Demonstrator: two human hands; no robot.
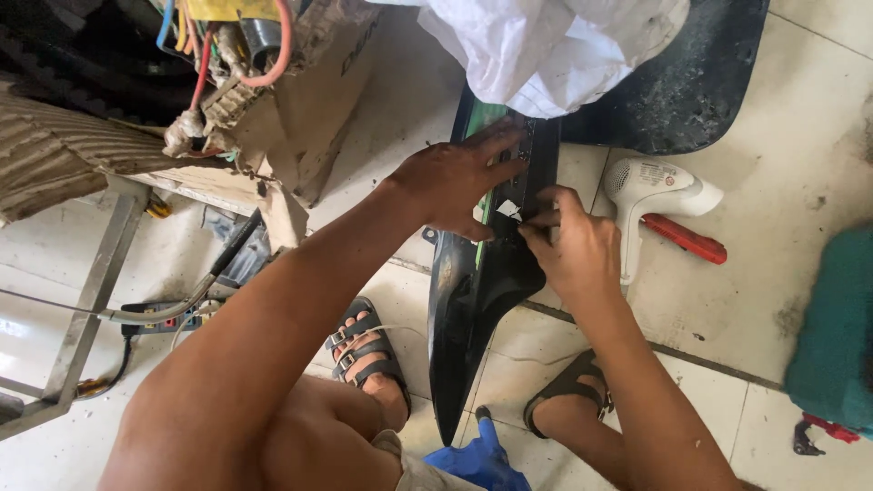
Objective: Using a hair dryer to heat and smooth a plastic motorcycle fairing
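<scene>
Both hands on the black panel point(482, 291): left hand point(455, 182) flat, right hand point(568, 245) grip pinching a white sticker point(507, 210).

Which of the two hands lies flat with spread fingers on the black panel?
The left hand lies flat on the black panel; the right hand pinches instead.

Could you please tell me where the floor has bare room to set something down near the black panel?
Bare tile lies between the red tool and the teal object. It is crowded around the black panel: both hands, the hair dryer, and feet in sandals.
</scene>
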